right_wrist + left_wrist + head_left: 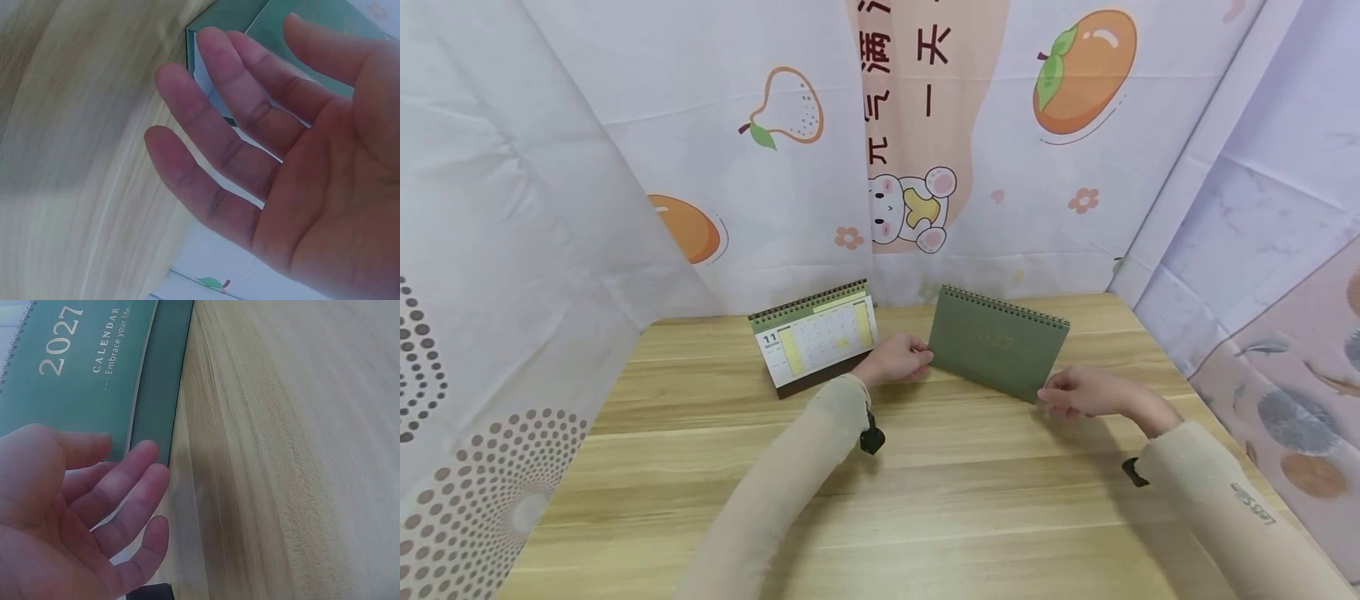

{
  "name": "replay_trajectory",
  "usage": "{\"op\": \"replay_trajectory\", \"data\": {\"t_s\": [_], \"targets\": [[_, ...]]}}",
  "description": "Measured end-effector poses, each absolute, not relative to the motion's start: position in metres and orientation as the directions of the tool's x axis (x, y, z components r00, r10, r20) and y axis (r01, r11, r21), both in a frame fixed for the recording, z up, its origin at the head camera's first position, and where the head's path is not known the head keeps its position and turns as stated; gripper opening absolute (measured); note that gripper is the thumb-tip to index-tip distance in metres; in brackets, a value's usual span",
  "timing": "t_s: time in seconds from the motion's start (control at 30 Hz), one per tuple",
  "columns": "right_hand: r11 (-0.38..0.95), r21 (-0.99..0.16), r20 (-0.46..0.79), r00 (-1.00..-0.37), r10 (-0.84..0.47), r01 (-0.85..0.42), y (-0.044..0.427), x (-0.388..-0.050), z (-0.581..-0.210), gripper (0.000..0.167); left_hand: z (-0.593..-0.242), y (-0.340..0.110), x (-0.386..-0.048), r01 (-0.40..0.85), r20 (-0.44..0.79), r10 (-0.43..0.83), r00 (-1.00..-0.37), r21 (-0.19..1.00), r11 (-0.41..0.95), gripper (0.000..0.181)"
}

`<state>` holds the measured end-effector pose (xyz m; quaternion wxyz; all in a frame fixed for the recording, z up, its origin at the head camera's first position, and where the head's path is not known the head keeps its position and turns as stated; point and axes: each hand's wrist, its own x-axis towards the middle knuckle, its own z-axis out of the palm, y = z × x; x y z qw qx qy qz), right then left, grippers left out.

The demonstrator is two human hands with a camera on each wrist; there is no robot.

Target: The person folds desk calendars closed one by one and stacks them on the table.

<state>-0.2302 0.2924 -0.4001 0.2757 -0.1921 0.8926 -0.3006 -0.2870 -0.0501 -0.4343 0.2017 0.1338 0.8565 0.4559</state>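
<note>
A green desk calendar (992,342) with a spiral top edge stands tilted back on the table; its cover reads 2027. My left hand (897,360) is at its left edge, where the thumb and index finger pinch the side in the left wrist view. The other fingers curve loosely beside the base. At the lower right corner, my right hand (1086,392) touches the calendar. In the right wrist view, its fingers (212,119) are spread and relaxed alongside the open side, and the thumb lies over the cover. Exact fingertip contact there is partly hidden.
Left of my left hand stands another desk calendar (820,333), showing a white page marked 11 with yellow parts. Both calendars are near the back of the wooden table (925,500). A printed curtain (700,142) hangs behind, and cloths hang at both sides.
</note>
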Motion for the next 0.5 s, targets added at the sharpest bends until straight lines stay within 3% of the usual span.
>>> {"op": "replay_trajectory", "data": {"t_s": [0.5], "targets": [[0.780, -0.576, -0.272, -0.843, -0.464, -0.244, 0.2931, -0.2281, -0.3984, 0.038, -0.4354, -0.0454, -0.2890, 0.145, -0.166, 0.403, -0.900, 0.758, 0.636, 0.051]]}}
